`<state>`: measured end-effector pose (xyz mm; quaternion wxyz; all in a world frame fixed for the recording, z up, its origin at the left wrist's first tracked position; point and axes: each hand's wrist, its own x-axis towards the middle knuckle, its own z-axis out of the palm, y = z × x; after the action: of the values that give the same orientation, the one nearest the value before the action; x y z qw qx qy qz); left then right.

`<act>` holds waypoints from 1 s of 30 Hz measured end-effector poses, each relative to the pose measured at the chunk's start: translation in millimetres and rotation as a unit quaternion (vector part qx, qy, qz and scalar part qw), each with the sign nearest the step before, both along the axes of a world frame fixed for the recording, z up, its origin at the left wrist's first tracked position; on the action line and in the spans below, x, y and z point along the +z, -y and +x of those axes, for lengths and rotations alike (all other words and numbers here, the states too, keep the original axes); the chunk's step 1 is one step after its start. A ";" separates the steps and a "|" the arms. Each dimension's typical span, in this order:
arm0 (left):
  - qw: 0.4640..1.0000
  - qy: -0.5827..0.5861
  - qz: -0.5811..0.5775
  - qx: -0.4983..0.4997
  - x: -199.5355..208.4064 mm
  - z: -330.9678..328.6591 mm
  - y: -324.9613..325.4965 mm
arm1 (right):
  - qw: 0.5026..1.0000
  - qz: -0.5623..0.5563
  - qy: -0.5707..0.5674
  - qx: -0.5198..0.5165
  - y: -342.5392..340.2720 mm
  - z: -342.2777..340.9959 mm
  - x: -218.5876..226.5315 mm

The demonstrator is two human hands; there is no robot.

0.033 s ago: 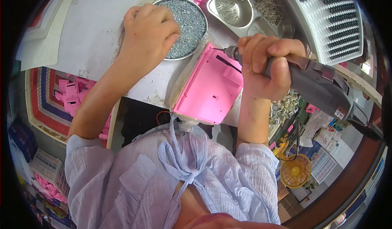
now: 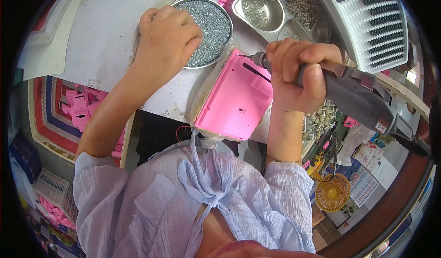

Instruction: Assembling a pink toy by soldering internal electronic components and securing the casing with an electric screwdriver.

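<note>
My right hand point(image 2: 301, 74) is wrapped round a dark electric screwdriver point(image 2: 353, 94), tilted so that its bit points left. The bit's tip is at the upper corner of a pink plastic panel point(image 2: 234, 101); whether it touches cannot be made out. This flat panel has a dark slot near its top and a small square hole lower down. It lies on clear plastic wrapping point(image 2: 200, 97) at the table's near edge. At the left side of a round metal bowl of small silvery screws point(image 2: 209, 30), my left hand point(image 2: 167, 39) is closed with curled fingers. Its fingertips are hidden.
A metal tray point(image 2: 285, 16) with compartments of small metal parts stands beyond the panel. Right of it is a white rack point(image 2: 374, 28) with rows of black pieces. Pink parts point(image 2: 80, 104) fill a striped-lined box at left. A yellow basket point(image 2: 332, 192) stands low on the right.
</note>
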<state>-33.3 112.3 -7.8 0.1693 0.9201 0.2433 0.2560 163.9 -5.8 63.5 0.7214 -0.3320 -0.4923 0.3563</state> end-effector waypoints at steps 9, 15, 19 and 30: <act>0.999 -0.005 -0.016 -0.035 -6.4 1.5 -4.3 | 0.993 -0.060 0.077 -0.063 -3.3 -12.6 -7.4; 0.996 0.036 -0.067 -0.049 8.6 -1.3 12.0 | 0.999 -0.054 0.001 0.001 13.4 -15.2 9.9; 0.993 0.049 -0.093 -0.060 11.5 -3.6 21.9 | 0.993 -0.095 0.060 -0.035 22.1 -20.5 1.2; 0.977 0.147 -0.117 -0.099 12.9 -0.2 45.2 | 0.999 -0.037 0.018 0.030 19.1 -28.3 38.9</act>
<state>-33.6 67.1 5.1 0.3347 0.8656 0.1513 0.3404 135.6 -24.9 102.4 0.6889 -0.3494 -0.5013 0.3900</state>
